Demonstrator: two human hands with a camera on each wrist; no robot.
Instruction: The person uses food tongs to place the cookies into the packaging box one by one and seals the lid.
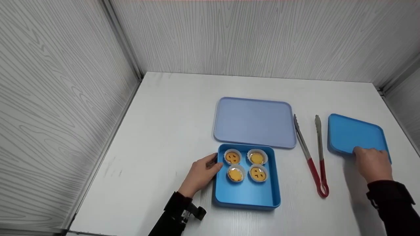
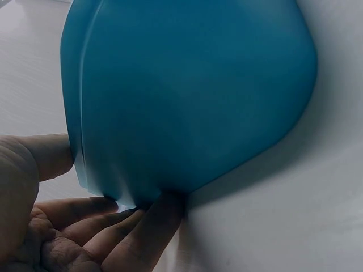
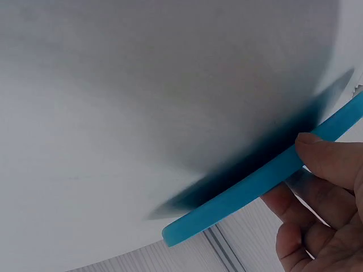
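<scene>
A blue rectangular box [image 1: 244,194] stands on the table, with several small yellow cookies [image 1: 257,158] in white paper cups towards its far end. My left hand [image 1: 200,173] grips the box's left side, thumb at the rim and fingers along the outer wall. In the left wrist view the wall of the box [image 2: 193,85] fills the middle, and the left hand [image 2: 85,226] holds its edge. Off to the right, my right hand [image 1: 374,164] pinches the near edge of a flat blue lid [image 1: 357,132]. The right wrist view shows the thumb and fingers on opposite faces of the lid [image 3: 238,198].
Behind the box lies a pale lavender tray [image 1: 254,121]. Metal tongs [image 1: 315,164] with red handles lie spread between box and lid. White wood-grain panels [image 1: 246,39] wall in the table [image 1: 157,131] at the back and sides.
</scene>
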